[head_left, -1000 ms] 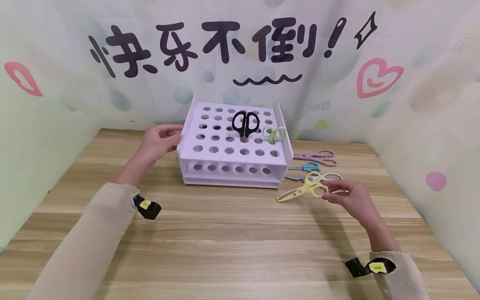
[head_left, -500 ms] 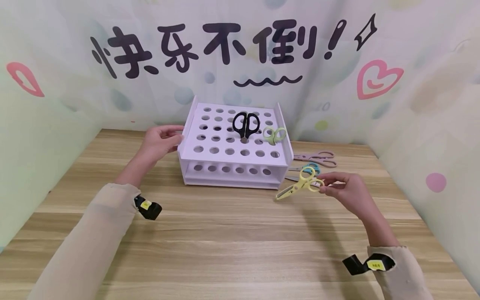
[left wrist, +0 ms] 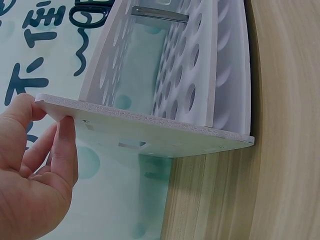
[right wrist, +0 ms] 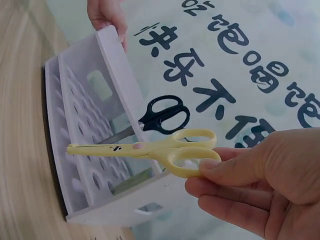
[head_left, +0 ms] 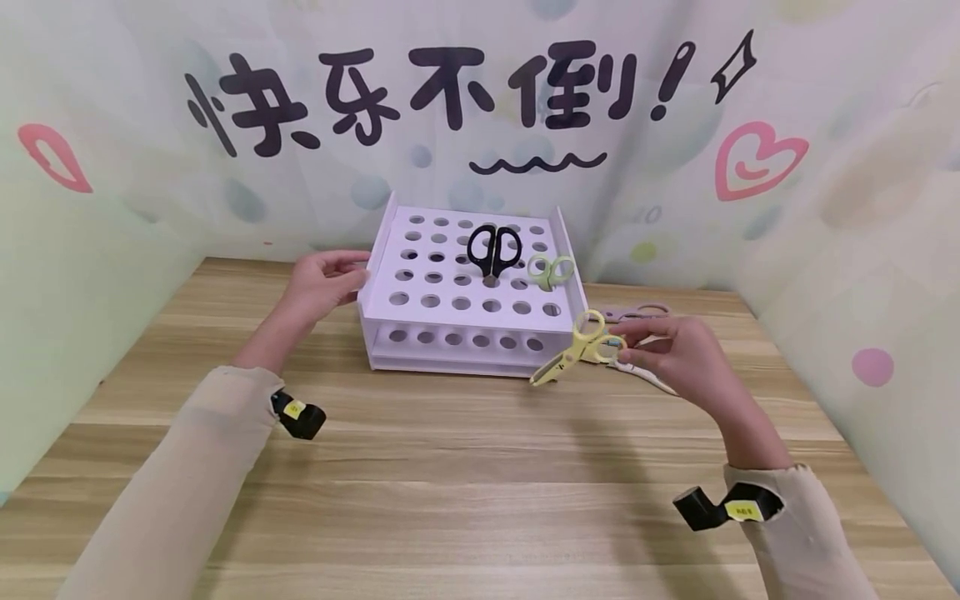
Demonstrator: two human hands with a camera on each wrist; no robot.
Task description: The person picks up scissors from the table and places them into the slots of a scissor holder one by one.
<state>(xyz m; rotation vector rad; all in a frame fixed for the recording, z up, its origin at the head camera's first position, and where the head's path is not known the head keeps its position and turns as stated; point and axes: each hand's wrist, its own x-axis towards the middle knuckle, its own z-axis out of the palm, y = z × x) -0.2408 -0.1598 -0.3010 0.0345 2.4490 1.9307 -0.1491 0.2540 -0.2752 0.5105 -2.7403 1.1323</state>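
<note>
A white rack with rows of round holes stands on the wooden table. My left hand pinches the upper edge of its left side panel between thumb and fingers. My right hand holds yellow scissors by one handle loop, with thumb and fingertips. Their blades point left, in front of the rack's right front corner and apart from it. Black scissors and light green scissors stand in rack holes, handles up; their blades show below the top plate in the right wrist view.
On the table right of the rack lie mauve scissors and white-handled scissors. Blue scissors there are mostly hidden behind the yellow ones and my right hand. A printed curtain hangs behind the rack and along both sides.
My right hand has carried the yellow scissors left and slightly up, toward the rack's right front corner. My left hand has stayed at the rack's left side.
</note>
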